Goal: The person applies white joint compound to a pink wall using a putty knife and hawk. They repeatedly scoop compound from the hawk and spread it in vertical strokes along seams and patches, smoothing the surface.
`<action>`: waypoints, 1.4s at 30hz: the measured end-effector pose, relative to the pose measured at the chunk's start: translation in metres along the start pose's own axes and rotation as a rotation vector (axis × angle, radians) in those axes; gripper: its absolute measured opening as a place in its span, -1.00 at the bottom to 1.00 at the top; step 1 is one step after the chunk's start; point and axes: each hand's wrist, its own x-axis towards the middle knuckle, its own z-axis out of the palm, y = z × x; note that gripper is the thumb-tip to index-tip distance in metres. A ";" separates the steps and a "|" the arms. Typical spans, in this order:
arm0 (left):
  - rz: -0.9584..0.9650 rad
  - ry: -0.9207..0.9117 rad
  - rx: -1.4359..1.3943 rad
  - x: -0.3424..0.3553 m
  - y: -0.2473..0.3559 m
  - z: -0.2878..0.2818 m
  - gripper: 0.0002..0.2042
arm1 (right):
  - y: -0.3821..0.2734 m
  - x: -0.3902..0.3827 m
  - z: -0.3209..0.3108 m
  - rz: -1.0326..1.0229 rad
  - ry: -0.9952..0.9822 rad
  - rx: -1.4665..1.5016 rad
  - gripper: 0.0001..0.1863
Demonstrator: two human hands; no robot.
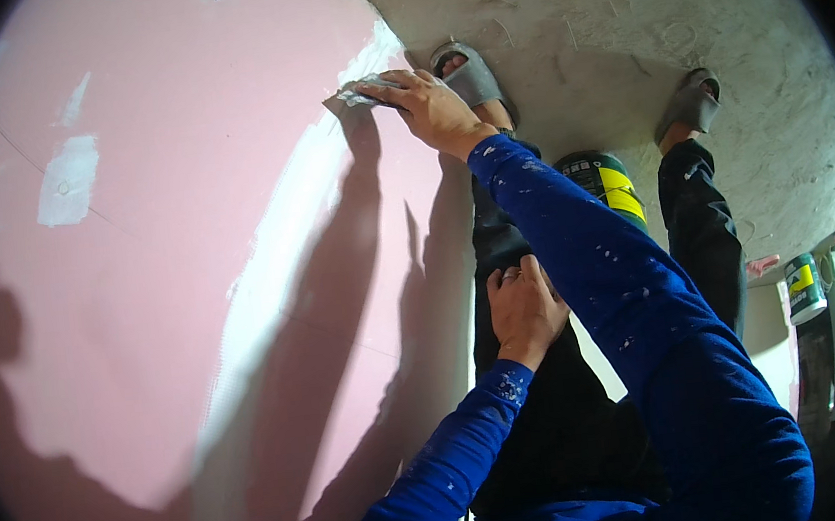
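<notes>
My right hand reaches far out along the pink wall board, its fingers closed round a putty knife. White filler clings to the knife, and its blade lies against the wall at the upper end of a long white filler strip. Nearer to me, my left hand is curled closed in front of my dark trouser leg, partly behind the right forearm. What it holds, if anything, is hidden. Both blue sleeves carry white specks.
A dark bucket with a yellow label stands between my feet in grey slides on the bare grey floor. Another such bucket is at the far right. A white filler patch marks the wall; my shadow covers its lower part.
</notes>
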 end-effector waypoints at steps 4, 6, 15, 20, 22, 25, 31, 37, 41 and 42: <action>0.053 0.012 -0.107 0.000 -0.005 -0.002 -0.49 | -0.008 0.001 0.024 -0.018 0.060 -0.030 -0.25; 0.069 0.012 -0.145 -0.001 -0.009 -0.002 -0.49 | -0.015 -0.006 0.037 -0.003 0.057 -0.009 -0.25; 0.169 0.036 0.089 -0.005 -0.011 -0.006 -0.62 | -0.028 -0.058 0.034 0.163 -0.070 -0.002 -0.23; 0.093 -0.062 0.125 0.001 -0.010 -0.010 -0.65 | -0.031 -0.040 0.014 0.309 0.117 0.106 -0.43; 0.088 -0.079 0.087 0.001 -0.010 -0.011 -0.68 | -0.028 -0.014 0.014 0.252 0.158 0.315 -0.43; 0.087 -0.051 0.018 -0.003 -0.012 -0.010 -0.73 | -0.027 0.020 0.018 0.283 0.193 0.437 -0.45; 0.182 0.197 0.025 -0.015 -0.021 0.005 -0.72 | -0.047 0.024 0.006 0.498 0.017 0.455 -0.45; 0.247 0.283 0.064 -0.023 -0.046 0.043 -0.52 | -0.102 -0.003 -0.012 0.443 0.016 0.407 -0.47; 0.268 0.214 0.186 -0.023 -0.048 0.042 -0.48 | -0.122 -0.023 -0.023 0.361 -0.046 0.427 -0.44; 0.310 0.225 0.204 -0.019 -0.046 0.038 -0.49 | -0.119 -0.026 -0.028 0.344 -0.065 0.431 -0.44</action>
